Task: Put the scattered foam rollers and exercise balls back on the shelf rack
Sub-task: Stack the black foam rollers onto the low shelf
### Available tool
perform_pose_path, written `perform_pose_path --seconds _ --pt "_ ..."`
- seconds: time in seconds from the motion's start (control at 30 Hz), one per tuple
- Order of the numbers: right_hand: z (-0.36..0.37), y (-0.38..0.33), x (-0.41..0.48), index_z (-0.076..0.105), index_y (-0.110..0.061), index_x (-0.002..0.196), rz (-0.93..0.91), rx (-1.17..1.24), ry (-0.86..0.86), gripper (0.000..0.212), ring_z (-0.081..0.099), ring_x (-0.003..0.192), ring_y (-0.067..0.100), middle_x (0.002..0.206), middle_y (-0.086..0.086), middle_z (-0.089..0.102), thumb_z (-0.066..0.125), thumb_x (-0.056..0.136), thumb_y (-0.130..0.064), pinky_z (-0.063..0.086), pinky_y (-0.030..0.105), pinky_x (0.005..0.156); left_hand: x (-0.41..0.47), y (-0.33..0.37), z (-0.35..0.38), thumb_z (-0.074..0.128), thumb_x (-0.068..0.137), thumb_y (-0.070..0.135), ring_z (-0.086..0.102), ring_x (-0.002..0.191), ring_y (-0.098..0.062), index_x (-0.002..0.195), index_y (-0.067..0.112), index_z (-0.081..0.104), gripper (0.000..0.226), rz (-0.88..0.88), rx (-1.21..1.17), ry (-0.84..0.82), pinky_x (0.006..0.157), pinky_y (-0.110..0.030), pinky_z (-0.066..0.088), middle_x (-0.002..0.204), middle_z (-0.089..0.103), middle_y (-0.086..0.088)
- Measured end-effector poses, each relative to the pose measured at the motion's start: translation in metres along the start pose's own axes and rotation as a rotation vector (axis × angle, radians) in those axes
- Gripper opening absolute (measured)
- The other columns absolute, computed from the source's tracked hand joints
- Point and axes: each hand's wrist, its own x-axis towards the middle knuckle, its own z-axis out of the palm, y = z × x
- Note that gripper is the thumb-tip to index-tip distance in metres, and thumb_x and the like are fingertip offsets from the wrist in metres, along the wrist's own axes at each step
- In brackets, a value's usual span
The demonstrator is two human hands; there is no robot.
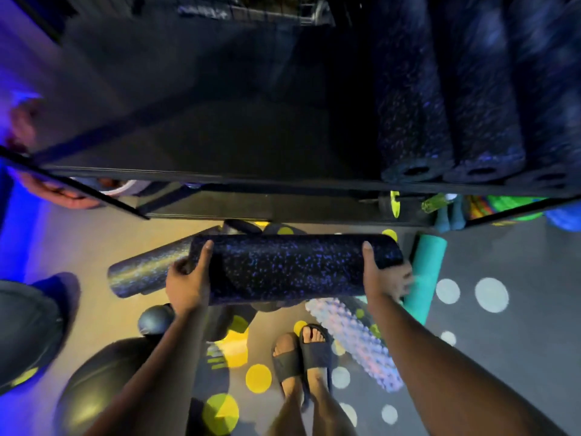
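Note:
I hold a black foam roller with purple speckles (292, 269) crosswise in front of me, just below the front edge of the black shelf rack (220, 174). My left hand (188, 281) grips its left end and my right hand (385, 276) grips its right end. Three similar speckled rollers (412, 127) lie side by side on the right of the top shelf. On the floor lie another dark roller (144, 272), a white knobbly roller (355, 338), a teal roller (424, 272), a small dark ball (154, 320) and a large dark ball (103, 385).
My feet in black slides (301, 357) stand on a grey floor with yellow and white dots. Bright green, teal and blue gear (503, 206) fills the lower shelf at right. A pink ball (22, 130) sits at far left, and another dark ball (28, 328) lies lower left.

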Motion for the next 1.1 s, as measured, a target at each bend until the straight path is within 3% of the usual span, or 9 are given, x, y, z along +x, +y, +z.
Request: perform_pose_path --seconds 0.13,0.27,0.37,0.53,0.63,0.77,0.9,1.0,1.1 --pt "0.018 -0.07 -0.062 0.027 -0.015 0.155 -0.253 -0.028 -0.08 0.101 0.029 0.142 0.043 0.155 0.017 0.03 0.069 0.079 -0.068 0.032 0.06 0.11 -0.009 0.01 -0.071 0.07 0.069 0.079 0.068 0.103 -0.026 0.099 0.017 0.069 0.069 -0.115 -0.191 0.233 0.097 -0.043 0.054 0.106 0.073 -0.005" --pt "0.03 -0.137 -0.112 0.025 -0.015 0.157 -0.588 0.013 -0.123 0.106 0.029 0.143 0.04 0.16 0.013 0.023 0.069 0.078 -0.069 0.032 0.056 0.113 -0.016 0.021 -0.102 0.075 0.085 0.057 0.062 0.106 -0.022 0.115 0.016 0.057 0.053 -0.208 -0.449 0.272 0.093 -0.035 0.05 0.118 0.064 -0.006" --pt "0.042 -0.176 -0.13 0.024 -0.012 0.158 -0.735 0.054 -0.246 0.102 0.023 0.147 0.041 0.163 0.017 0.015 0.07 0.082 -0.061 0.027 0.05 0.12 -0.011 0.033 -0.083 0.076 0.074 0.07 0.067 0.113 -0.026 0.125 0.019 0.058 0.074 -0.243 -0.635 0.185 0.102 -0.048 0.054 0.129 0.066 -0.009" --pt "0.038 -0.199 -0.13 0.019 -0.014 0.159 -0.799 -0.063 -0.463 0.083 0.038 0.143 0.035 0.162 0.013 0.023 0.057 0.096 -0.054 0.036 0.041 0.112 -0.025 0.069 0.004 0.074 0.077 0.068 0.068 0.111 -0.03 0.143 0.033 0.047 0.08 -0.309 -0.836 -0.089 0.09 -0.052 0.059 0.133 0.063 -0.007" --pt "0.023 -0.197 -0.106 0.019 -0.02 0.16 -1.012 -0.246 -0.488 0.073 0.03 0.15 0.025 0.166 0.005 0.024 0.047 0.101 -0.053 0.03 0.036 0.117 -0.04 0.104 0.063 0.067 0.095 0.05 0.065 0.084 -0.026 0.152 0.043 0.03 0.069 -0.306 -0.884 -0.344 0.092 -0.064 0.056 0.102 0.063 -0.012" --pt "-0.005 -0.204 -0.049 0.028 -0.028 0.158 -1.064 -0.418 -0.42 0.058 0.04 0.144 0.025 0.162 0.001 0.036 0.04 0.105 -0.048 0.038 0.039 0.112 -0.066 0.163 0.126 0.061 0.102 0.034 0.062 0.092 -0.027 0.152 0.037 0.029 0.06 -0.287 -0.922 -0.473 0.097 -0.065 0.052 0.125 0.055 -0.007" --pt "-0.033 -0.215 0.015 0.034 -0.019 0.156 -1.196 -0.647 -0.23 0.058 0.025 0.152 0.027 0.165 0.008 0.027 0.044 0.104 -0.043 0.022 0.043 0.123 -0.08 0.199 0.174 0.062 0.102 0.021 0.056 0.092 -0.02 0.15 0.033 0.028 0.061 -0.272 -0.915 -0.502 0.089 -0.056 0.056 0.133 0.04 -0.006" --pt "-0.06 -0.218 0.064 0.02 -0.021 0.16 -1.029 -0.828 -0.027 0.072 0.007 0.156 0.03 0.17 0.011 0.004 0.053 0.099 -0.041 0.011 0.047 0.125 -0.092 0.213 0.205 0.065 0.1 0.016 0.056 0.099 -0.024 0.149 0.031 0.028 0.063 -0.246 -0.889 -0.561 0.092 -0.056 0.057 0.134 0.04 -0.008" --pt "-0.083 -0.208 0.101 0.009 -0.023 0.161 -0.903 -0.92 -0.092 0.091 0.012 0.154 0.034 0.169 0.014 0.003 0.067 0.093 -0.042 0.023 0.048 0.122 -0.106 0.21 0.23 0.067 0.099 0.016 0.056 0.094 -0.019 0.147 0.031 0.027 0.065 -0.221 -0.728 -0.592 0.085 -0.048 0.061 0.128 0.041 -0.006"
